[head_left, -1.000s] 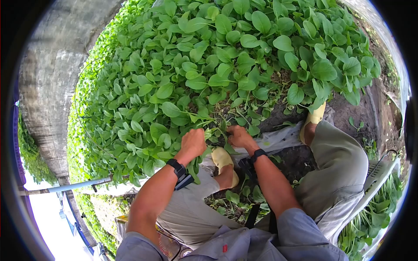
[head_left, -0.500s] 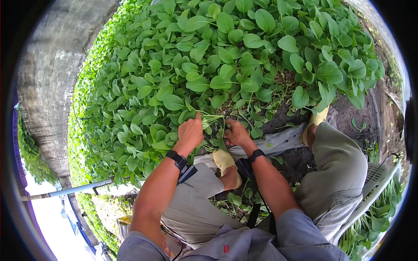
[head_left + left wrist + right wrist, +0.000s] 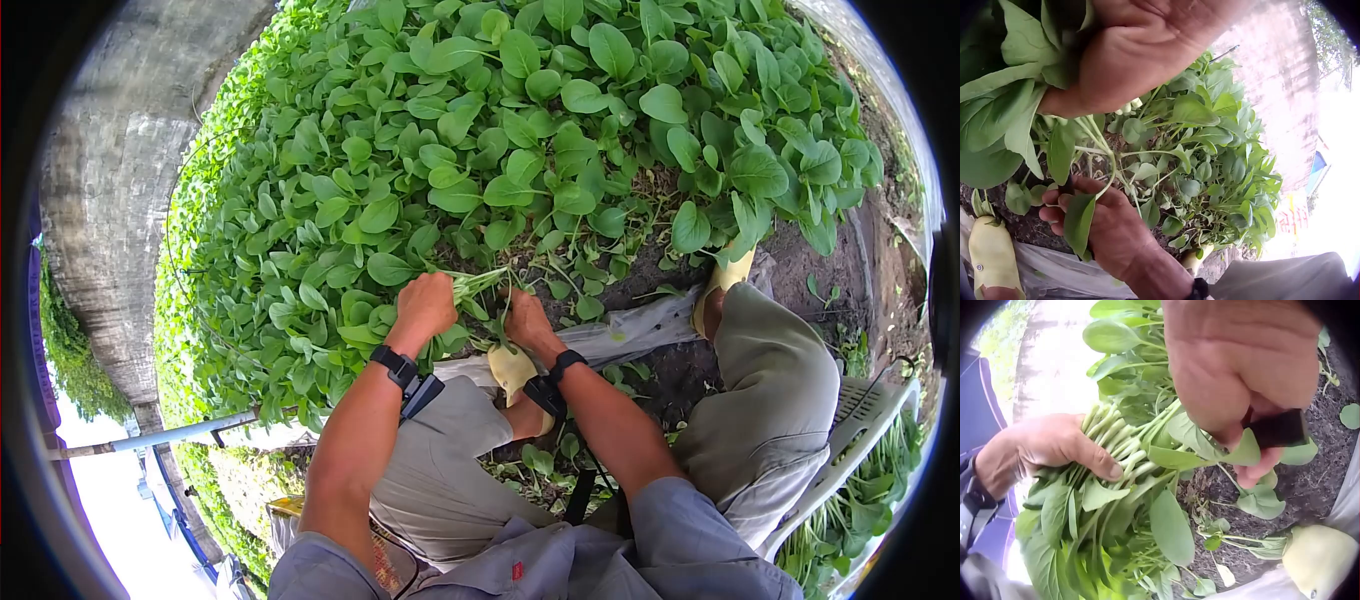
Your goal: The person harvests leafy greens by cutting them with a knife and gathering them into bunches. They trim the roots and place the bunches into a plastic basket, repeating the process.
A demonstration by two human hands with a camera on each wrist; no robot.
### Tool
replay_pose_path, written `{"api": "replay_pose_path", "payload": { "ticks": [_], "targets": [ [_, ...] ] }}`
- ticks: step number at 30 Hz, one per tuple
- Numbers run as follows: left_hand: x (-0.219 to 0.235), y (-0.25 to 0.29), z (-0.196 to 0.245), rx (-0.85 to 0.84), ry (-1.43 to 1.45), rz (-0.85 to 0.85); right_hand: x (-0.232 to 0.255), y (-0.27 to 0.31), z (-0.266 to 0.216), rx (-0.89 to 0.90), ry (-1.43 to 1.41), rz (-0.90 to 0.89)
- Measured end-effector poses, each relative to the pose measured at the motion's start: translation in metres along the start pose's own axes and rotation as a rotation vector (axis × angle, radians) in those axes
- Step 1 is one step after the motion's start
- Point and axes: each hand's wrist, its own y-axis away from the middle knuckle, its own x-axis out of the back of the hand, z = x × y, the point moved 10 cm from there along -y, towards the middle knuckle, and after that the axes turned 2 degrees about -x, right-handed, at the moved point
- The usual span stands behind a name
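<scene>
Bunch of leafy greens: we're gripping it in our left hand near the bed's edge, while our right hand is clutching a black handle, bare soil leaving room alongside.

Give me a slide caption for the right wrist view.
Left grip on a bunch of leafy greens, right grip on a black object, with dark soil below.

The person is wearing a blue-grey shirt with a small red tag, loose grey-beige trousers, pale yellow shoes showing a small round stud, and black wrist straps which are carrying dark box-shaped devices.
</scene>
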Motion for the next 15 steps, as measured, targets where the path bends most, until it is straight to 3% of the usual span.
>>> {"api": "replay_pose_path", "payload": {
  "ticks": [1, 2, 3, 5, 7, 9, 13, 15],
  "targets": [
    [0.003, 0.002, -0.004, 0.002, 0.001, 0.001, 0.002, 0.002, 0.003, -0.007, 0.003, 0.034],
    [0.004, 0.005, -0.004, -0.030, 0.090, -0.013, -0.009, 0.008, 0.032, -0.277, -0.383, -0.027],
    [0.008, 0.010, -0.001, -0.066, 0.183, -0.029, -0.007, 0.009, 0.035, -0.281, -0.377, -0.025],
    [0.015, 0.014, -0.006, -0.085, 0.255, -0.046, -0.018, 0.008, 0.035, -0.318, -1.075, -0.094],
    [0.018, 0.019, -0.014, -0.094, 0.318, -0.064, -0.001, 0.012, 0.005, -0.310, -1.012, -0.121],
    [0.021, 0.022, -0.019, -0.099, 0.410, -0.086, 0.005, 0.002, -0.014, -0.219, -1.221, -0.135],
    [0.022, 0.021, -0.024, -0.128, 0.366, -0.041, 0.026, -0.012, -0.044, -0.084, -1.200, -0.102],
    [0.020, 0.019, -0.027, -0.092, 0.308, -0.037, 0.030, -0.012, -0.052, -0.103, -1.195, -0.083]
  ]
}}
